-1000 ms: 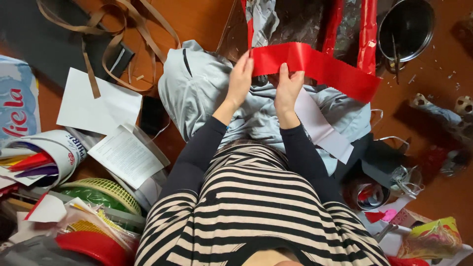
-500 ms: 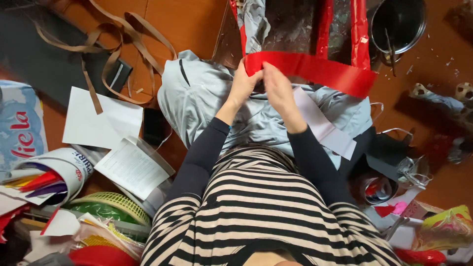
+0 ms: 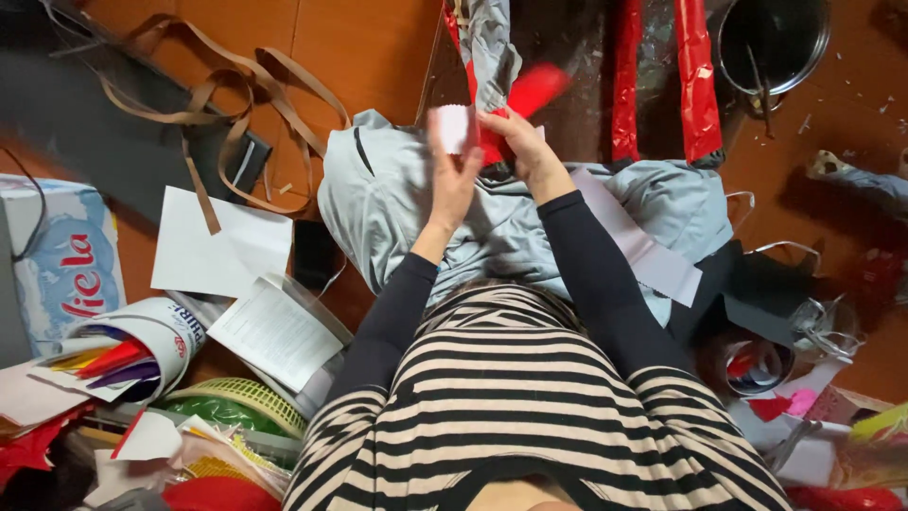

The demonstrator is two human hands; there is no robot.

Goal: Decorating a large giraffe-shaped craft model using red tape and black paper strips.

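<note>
Both hands are raised over my lap, working one red paper strip [image 3: 530, 95] whose back is white. My left hand [image 3: 454, 175] pinches a folded end that shows its white side. My right hand [image 3: 518, 142] grips the bunched red part beside it. The strip's free end blurs up and to the right. A grey garment [image 3: 388, 203] covers my legs under the hands, and a long white paper strip [image 3: 638, 241] lies across it to the right.
Two red foil rolls [image 3: 662, 80] and a dark pot [image 3: 771, 38] lie ahead. White sheets [image 3: 222, 241], an open booklet [image 3: 274, 331], brown strips [image 3: 236, 80] and a cup of coloured paper [image 3: 123, 355] crowd the left. A small tin [image 3: 757, 369] and scraps sit on the right.
The long red strip that was stretched out to the right has been gathered into a short bunch between my hands. A white side of the paper now shows at my left fingers.
</note>
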